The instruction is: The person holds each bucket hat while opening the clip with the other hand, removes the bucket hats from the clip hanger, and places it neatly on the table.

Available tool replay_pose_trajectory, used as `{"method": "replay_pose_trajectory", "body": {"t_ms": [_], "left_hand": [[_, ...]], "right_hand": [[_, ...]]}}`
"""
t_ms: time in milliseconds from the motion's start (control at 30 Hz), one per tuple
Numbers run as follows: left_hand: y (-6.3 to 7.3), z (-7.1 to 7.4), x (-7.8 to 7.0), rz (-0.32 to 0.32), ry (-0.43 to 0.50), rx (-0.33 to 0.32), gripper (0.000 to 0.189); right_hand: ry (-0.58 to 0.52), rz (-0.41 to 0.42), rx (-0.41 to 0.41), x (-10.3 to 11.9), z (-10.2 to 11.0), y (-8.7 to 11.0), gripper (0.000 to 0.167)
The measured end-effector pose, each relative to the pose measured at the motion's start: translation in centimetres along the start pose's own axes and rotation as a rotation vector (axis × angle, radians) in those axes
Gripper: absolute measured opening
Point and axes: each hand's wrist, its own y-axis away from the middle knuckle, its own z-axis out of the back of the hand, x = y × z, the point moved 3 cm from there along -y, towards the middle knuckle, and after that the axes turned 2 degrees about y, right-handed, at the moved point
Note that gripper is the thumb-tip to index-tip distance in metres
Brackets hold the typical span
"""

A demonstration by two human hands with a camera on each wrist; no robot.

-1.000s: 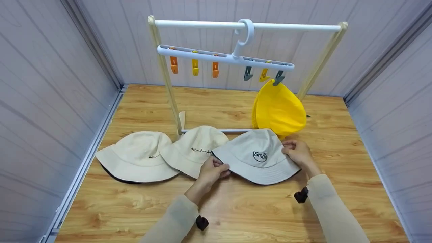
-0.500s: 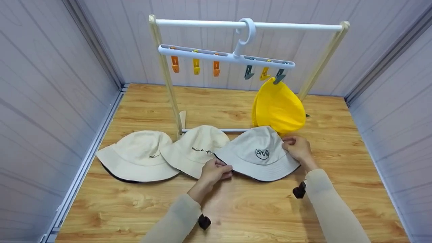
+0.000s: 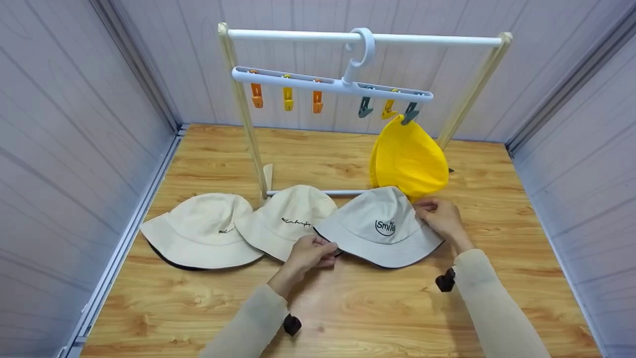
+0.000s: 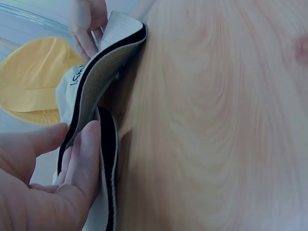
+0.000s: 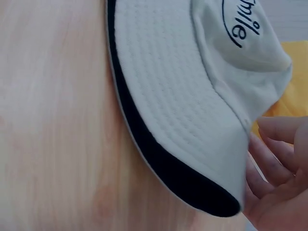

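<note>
In the head view a light grey bucket hat with "Smile" lettering lies on its side on the wooden table, overlapping a cream bucket hat. My left hand pinches its brim at the left; in the left wrist view the thumb is outside and fingers inside the dark-lined brim. My right hand holds the hat's right side, its fingertips partly hidden behind the fabric in the right wrist view. Another cream bucket hat lies farther left. Behind, a yellow hat hangs from a grey clip.
A white hanger hooks over the rail of a drying rack. Orange, yellow and grey clips dangle from it. Panelled walls enclose the table at the sides and back.
The grey hat has shifted slightly away from me, and my right hand has moved with it. My left hand has shifted slightly along the brim. The yellow hat stays clipped.
</note>
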Motion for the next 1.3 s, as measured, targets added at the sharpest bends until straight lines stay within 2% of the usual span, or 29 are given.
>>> {"method": "replay_pose_trajectory", "body": {"t_ms": [167, 333, 567, 967, 1133, 1300], "left_hand": [[0.1, 0.8, -0.7, -0.012, -0.063, 0.011, 0.021], [0.2, 1.4, -1.8, -0.024, -0.131, -0.007, 0.021], [0.1, 2.4, -4.3, -0.156, -0.336, -0.046, 0.021], [-0.4, 2.9, -10.3, -0.322, -0.564, -0.073, 0.022], [-0.7, 2.7, -12.4, -0.369, -0.574, -0.037, 0.026], [-1.4, 2.2, -14.3, -0.461, -0.554, 0.022, 0.029]], "right_hand": [[0.026, 0.028, 0.012, 0.9, 1.4, 0.2, 0.030], [0.039, 0.059, 0.009, 2.1, 2.9, 0.3, 0.029], [0.043, 0.090, 0.002, 4.0, 5.1, 0.7, 0.034], [-0.014, 0.138, -0.034, 7.4, 8.6, 1.2, 0.039], [-0.035, 0.158, -0.046, 8.8, 9.5, 1.3, 0.042], [-0.057, 0.177, -0.074, 9.9, 10.4, 1.4, 0.046]]}}
